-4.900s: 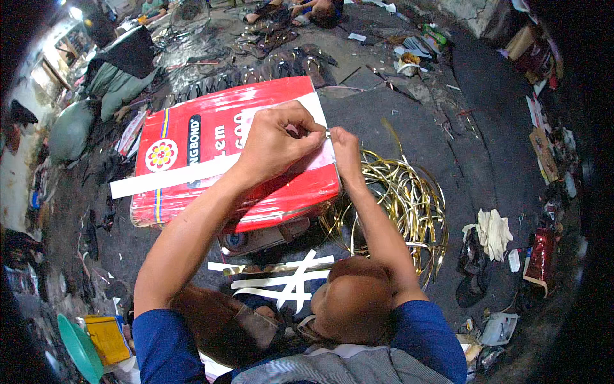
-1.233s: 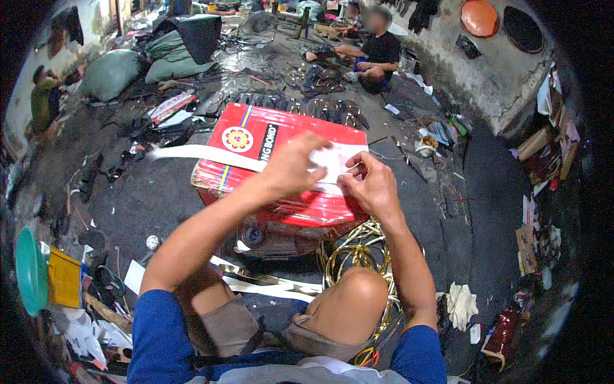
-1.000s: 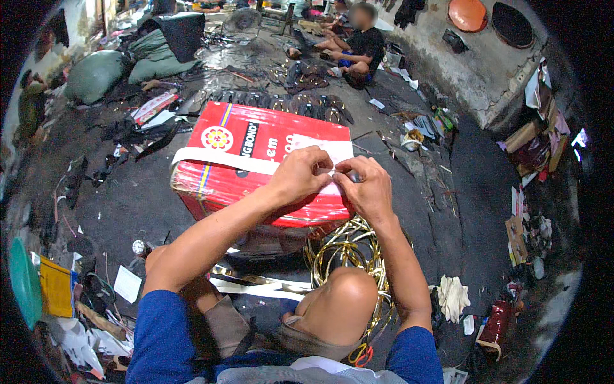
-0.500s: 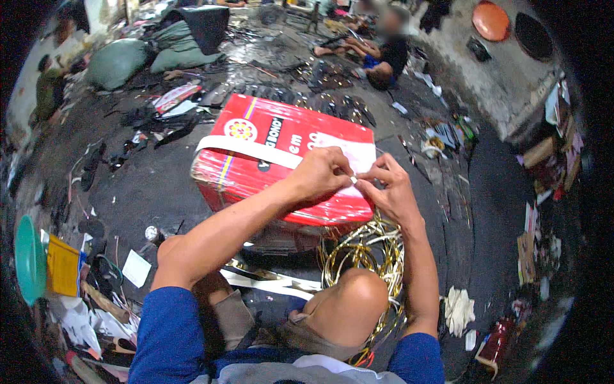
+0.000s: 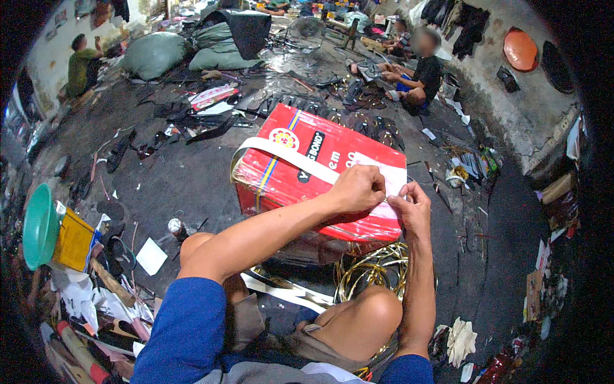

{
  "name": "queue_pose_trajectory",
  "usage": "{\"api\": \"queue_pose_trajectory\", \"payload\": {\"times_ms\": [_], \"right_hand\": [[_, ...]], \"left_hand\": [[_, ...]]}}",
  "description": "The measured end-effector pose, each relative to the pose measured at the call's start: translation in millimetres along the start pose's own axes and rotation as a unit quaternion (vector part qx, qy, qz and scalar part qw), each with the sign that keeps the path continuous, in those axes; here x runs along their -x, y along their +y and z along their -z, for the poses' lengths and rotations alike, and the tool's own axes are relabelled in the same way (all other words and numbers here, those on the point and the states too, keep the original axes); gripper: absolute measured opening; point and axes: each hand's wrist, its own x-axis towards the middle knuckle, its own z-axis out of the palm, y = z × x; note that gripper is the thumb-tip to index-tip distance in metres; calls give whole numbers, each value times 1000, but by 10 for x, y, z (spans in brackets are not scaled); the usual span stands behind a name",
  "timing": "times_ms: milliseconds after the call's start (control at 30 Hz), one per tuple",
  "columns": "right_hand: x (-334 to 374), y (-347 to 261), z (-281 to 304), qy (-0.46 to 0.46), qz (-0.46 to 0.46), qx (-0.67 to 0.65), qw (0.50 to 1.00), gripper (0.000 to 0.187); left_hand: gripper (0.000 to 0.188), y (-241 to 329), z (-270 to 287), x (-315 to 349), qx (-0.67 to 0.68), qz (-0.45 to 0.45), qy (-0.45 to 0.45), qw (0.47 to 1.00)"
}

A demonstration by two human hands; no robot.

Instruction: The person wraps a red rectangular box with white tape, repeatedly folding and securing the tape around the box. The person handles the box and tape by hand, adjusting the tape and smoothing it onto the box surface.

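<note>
Centre of the frame: a white strip (image 5: 291, 156) crosses a red box (image 5: 272, 169). The left hand (image 5: 360, 189) pinches its right part, fingers closed; the right hand (image 5: 414, 208) curls alongside, its grip unclear. Gold coils (image 5: 368, 272) lie lower centre.

A green basin (image 5: 40, 227) stands on edge at the left, beside a yellow container (image 5: 75, 238); a white sheet (image 5: 151, 256) lies near them on the dark floor (image 5: 153, 192). Farther back, a dark cloth (image 5: 246, 32) covers part of the grey-green sacks (image 5: 155, 54). A person in black (image 5: 427, 72) sits at the right, near a wall (image 5: 511, 112) bearing an orange disc (image 5: 520, 49). A crumpled pale cloth (image 5: 461, 342) lies lower right.
</note>
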Motion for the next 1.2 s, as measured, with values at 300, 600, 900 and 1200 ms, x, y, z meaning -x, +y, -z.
{"api": "queue_pose_trajectory", "payload": {"times_ms": [300, 600, 900, 1200], "right_hand": [[121, -13, 43, 67, 83, 98, 989, 29], [170, 48, 166, -7, 39, 55, 998, 22], [294, 417, 223, -73, -195, -495, 843, 24], [-281, -131, 135, 129, 77, 377, 914, 41]], "left_hand": [[16, -36, 80, -265, -40, -72, -130, 988], [10, -56, -242, -254, 117, -125, -49, 984], [8, 113, -322, -294, 110, -87, -60, 988], [10, 141, -286, -286, 102, -62, -69, 990]]}}
